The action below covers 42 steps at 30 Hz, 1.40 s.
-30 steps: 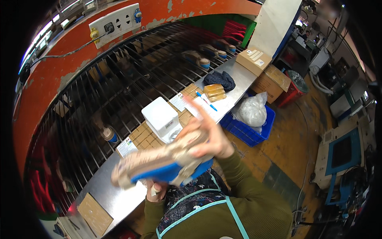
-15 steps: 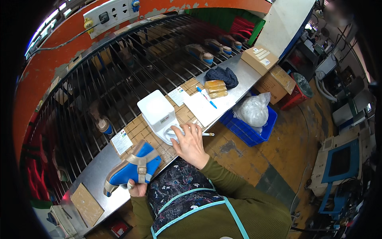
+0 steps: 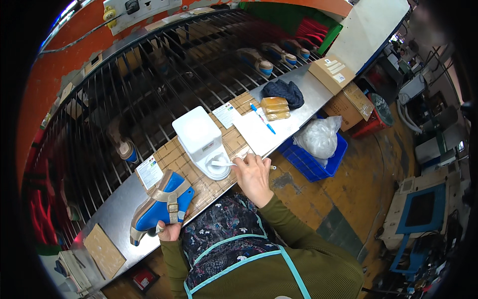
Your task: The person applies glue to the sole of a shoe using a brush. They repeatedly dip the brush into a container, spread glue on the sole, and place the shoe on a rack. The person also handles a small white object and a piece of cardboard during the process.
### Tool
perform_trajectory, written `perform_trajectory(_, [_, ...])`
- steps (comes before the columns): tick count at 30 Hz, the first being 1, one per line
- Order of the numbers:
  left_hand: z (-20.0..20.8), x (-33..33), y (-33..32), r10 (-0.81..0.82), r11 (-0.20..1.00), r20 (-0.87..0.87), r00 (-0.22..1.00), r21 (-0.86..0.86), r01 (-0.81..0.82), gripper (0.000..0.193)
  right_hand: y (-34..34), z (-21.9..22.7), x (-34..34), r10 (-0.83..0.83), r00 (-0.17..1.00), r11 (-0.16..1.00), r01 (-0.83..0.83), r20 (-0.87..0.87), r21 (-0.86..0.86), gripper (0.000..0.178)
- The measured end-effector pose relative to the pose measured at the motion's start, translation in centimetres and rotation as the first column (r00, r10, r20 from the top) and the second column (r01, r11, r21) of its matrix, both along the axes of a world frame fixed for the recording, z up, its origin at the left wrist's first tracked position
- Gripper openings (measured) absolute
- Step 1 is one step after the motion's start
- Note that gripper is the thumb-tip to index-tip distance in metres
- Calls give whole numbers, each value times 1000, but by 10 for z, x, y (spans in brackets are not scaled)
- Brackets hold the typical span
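Note:
My left hand (image 3: 170, 231) grips a sandal (image 3: 173, 208) with beige straps and a buckle, fitted over a blue shoe last. It is held tilted above the near edge of the bench. My right hand (image 3: 254, 179) pinches a slim white stick (image 3: 225, 163). One end of it reaches into the round cup of a white dispenser (image 3: 196, 129), and the other end sticks out past my fingers. What is on the end inside the cup cannot be made out. The dispenser stands on a brown, cardboard-like board (image 3: 172, 154).
Behind the bench runs a rack of metal rollers (image 3: 164, 89) carrying more sandals (image 3: 256, 62). Printed cards, white paper with a blue pen (image 3: 263, 118), amber blocks (image 3: 275, 108), a dark cloth (image 3: 284, 93) and a cardboard box (image 3: 332, 74) lie rightward. A blue crate (image 3: 311, 167) stands on the floor.
My right hand has moved slightly right from over the dispenser cup, and its fingers now pinch the white stick. The sandal stays in my left hand. The whole view has shifted a little.

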State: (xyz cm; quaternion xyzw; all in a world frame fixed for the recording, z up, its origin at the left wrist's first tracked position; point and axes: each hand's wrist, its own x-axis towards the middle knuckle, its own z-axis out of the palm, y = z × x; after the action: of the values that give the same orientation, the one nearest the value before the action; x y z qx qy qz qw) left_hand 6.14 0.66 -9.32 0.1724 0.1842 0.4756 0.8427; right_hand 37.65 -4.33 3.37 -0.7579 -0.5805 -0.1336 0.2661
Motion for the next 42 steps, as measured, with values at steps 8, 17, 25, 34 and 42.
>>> perform_trajectory(8, [15, 10, -10, 30, 998, -29, 999, 62, -28, 101, -18, 27, 9, -21, 999, 997, 24, -39, 75, 7])
perform_trajectory(17, [7, 2, -8, -18, 996, -66, 998, 90, 24, 105, -10, -9, 17, 56, 979, 996, -41, -198, 79, 5])
perform_trajectory(25, [128, 14, 9, 416, 667, -19, 909, 686, -291, 133, -10, -16, 23, -27, 985, 994, 45, -169, 100, 7])
perform_trajectory(34, [174, -38, 0, -182, 982, 221, 958, -9, 189, 75, -9, -9, 22, 44, 956, 999, -36, -292, 33, 11])
perform_trajectory(42, [155, -1, 3, 116, 965, 189, 975, 210, -156, 66, -1, 2, 32, 66, 997, 990, -70, 37, 120, 12])
